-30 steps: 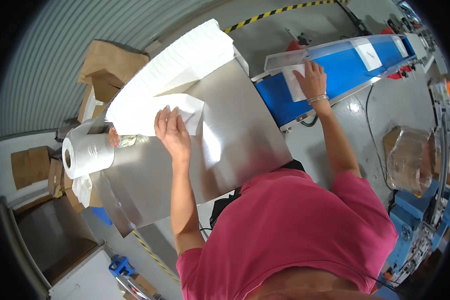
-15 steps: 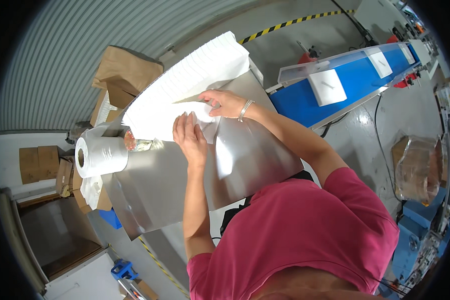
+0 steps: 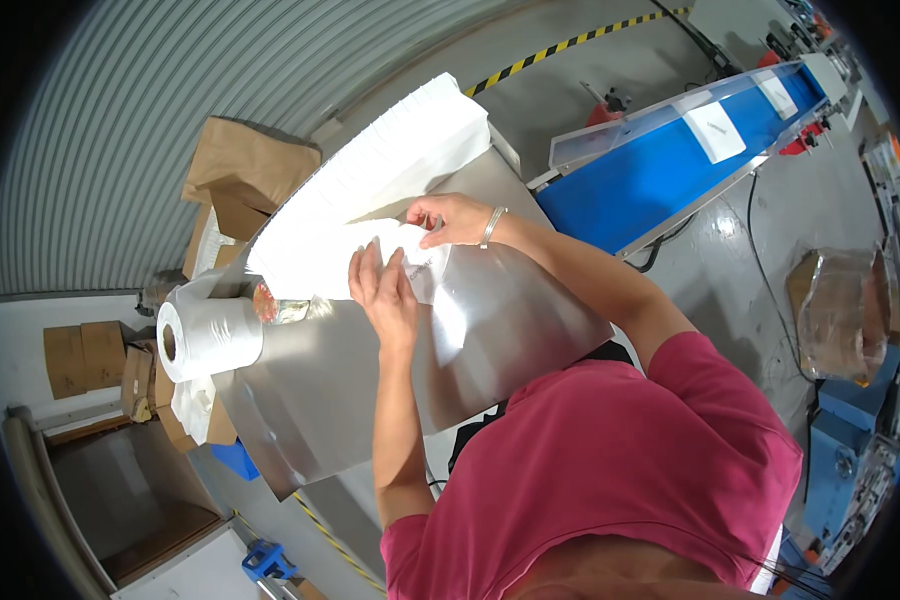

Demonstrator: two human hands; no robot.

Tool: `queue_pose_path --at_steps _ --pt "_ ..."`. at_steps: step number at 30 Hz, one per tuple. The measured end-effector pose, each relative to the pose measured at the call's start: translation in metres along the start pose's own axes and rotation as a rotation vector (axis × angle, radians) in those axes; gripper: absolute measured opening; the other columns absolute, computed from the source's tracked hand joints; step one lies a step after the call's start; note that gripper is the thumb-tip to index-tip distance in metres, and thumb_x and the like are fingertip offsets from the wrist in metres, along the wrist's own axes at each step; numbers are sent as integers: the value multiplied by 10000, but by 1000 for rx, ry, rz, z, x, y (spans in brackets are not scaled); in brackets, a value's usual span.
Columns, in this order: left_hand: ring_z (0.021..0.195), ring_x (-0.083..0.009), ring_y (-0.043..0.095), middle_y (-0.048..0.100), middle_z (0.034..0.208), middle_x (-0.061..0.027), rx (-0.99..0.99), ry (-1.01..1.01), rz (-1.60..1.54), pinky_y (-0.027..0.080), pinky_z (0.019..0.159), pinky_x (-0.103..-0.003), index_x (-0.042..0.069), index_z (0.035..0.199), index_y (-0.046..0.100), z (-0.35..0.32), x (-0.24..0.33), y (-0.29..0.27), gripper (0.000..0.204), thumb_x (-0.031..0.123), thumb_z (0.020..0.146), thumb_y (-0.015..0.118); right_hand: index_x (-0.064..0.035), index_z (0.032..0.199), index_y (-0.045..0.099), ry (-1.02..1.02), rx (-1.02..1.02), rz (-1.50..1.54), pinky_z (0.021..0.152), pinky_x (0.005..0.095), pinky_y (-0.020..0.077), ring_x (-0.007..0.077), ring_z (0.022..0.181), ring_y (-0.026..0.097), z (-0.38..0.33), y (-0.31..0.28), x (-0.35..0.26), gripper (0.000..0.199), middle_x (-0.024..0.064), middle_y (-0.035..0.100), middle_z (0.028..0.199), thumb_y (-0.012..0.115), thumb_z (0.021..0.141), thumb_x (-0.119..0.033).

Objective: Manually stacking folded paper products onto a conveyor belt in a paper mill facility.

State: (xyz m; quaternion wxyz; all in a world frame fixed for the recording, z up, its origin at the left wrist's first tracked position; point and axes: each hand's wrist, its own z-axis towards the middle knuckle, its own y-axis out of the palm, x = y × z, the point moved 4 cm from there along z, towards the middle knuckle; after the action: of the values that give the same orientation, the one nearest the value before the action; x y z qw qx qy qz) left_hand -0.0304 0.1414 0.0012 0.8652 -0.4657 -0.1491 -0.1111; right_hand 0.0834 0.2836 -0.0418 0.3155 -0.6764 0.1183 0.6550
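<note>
Two hands, left hand [image 3: 385, 290] and right hand [image 3: 450, 218], grip pinching thin white pouch [image 3: 370, 255], flat, glossy

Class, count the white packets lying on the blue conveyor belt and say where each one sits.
2. One white packet lies midway along the blue conveyor belt; the other white packet lies nearer its far end. Beyond that the belt is too small to tell.

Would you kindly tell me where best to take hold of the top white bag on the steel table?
Probably at its near, loose edge, from the person's side: the top white bag lies flat on the stack, and both the left hand and right hand already rest there.
</note>
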Motion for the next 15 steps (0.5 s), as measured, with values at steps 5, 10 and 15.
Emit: queue_pose_path --at_steps 5,10,15 --pt "1273 -359 374 481 1345 -100 -23 -17 -26 329 1044 -447 109 1021 712 -2 0 -2 273 -26 796 637 -65 1078 585 -1 28 46 770 293 505 153 892 589 -7 5 10 378 45 626 999 753 745 -125" --pt "1240 -376 411 503 1312 -118 12 34 -37 354 1019 -460 104 980 713 3 -2 2 192 47 802 669 -70 1084 576 -194 89 -164 787 311 497 168 910 576 -17 1 11 362 55 607 1004 738 772 -160" --pt "1195 -380 447 519 1281 -145 111 44 140 345 977 -523 53 1000 633 13 -19 -1 218 175 825 675 -37 1129 501 -58 145 183 822 312 466 171 943 557 -61 -10 19 393 91 584 1002 666 883 -295"
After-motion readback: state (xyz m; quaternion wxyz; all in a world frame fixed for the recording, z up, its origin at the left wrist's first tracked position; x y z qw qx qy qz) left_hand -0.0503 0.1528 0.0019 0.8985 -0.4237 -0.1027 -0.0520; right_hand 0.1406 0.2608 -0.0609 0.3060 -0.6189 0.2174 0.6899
